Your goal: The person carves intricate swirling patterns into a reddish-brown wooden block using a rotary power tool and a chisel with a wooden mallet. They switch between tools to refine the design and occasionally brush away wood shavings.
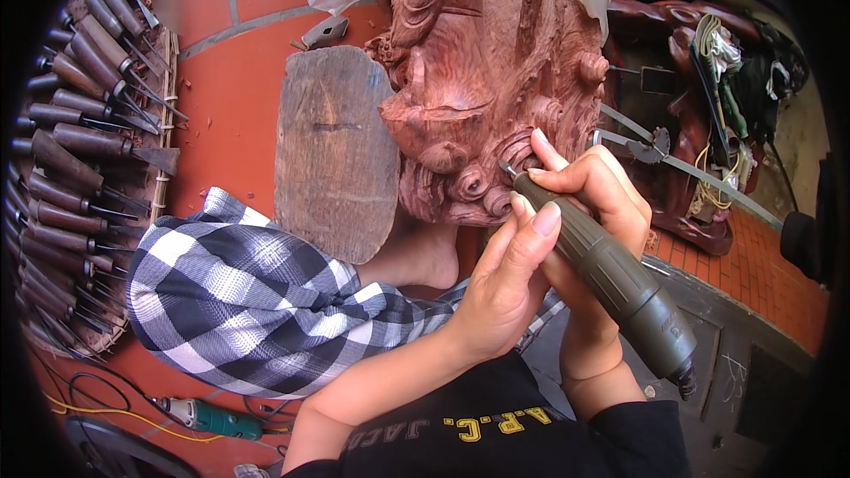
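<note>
Rotary carving tool [611,270] clenched in the right hand [593,190], left hand [509,279] fingers wrapped alongside, bit touching the reddish wood carving [487,62]. Chisels [80,124] lie on the floor's left edge; checked cloth [239,301] covers the knee; bit tip is hard to make out.

Black top [496,429], checked shorts [239,292]

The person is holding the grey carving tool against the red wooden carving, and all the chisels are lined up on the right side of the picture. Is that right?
Not quite. The chisels are lined up on the left side, as the head view shows. The rest holds: both hands, left hand and right hand, hold the grey carving tool against the red wooden carving.
</note>
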A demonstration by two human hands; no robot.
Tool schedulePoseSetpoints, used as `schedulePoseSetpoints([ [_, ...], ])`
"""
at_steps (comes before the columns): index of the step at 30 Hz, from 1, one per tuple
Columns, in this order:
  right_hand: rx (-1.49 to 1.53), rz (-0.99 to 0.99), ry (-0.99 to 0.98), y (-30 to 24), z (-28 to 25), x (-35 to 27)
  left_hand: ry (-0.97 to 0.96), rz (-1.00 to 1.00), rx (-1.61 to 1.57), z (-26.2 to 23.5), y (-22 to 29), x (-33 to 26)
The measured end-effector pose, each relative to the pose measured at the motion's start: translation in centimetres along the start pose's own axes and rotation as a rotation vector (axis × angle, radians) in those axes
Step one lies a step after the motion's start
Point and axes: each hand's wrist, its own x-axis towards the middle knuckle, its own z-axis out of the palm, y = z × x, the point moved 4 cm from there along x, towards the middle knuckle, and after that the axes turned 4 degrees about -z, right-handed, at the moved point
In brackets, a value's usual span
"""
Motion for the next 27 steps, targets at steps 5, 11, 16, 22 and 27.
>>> schedulePoseSetpoints([
  [5,0.077,0.094,0.083,0.5,0.0,-0.4,0.043,-0.03,0.08,0.0,0.3,0.4],
  [11,0.159,0.213,0.143,1.2,-0.4,-0.9,0.165,-0.034,0.222,0.8,0.1,0.9],
  [16,0.283,0.268,0.22,1.5,-0.6,-1.0,0.168,-0.047,0.305,1.4,0.3,1.6],
  [22,0.25,0.213,0.12,0.9,-1.7,-1.1,0.145,-0.092,0.369,1.6,-0.5,1.2],
  [27,0.188,0.131,0.068,0.8,-1.1,0.0,0.179,-0.107,0.318,1.7,0.1,0.7],
])
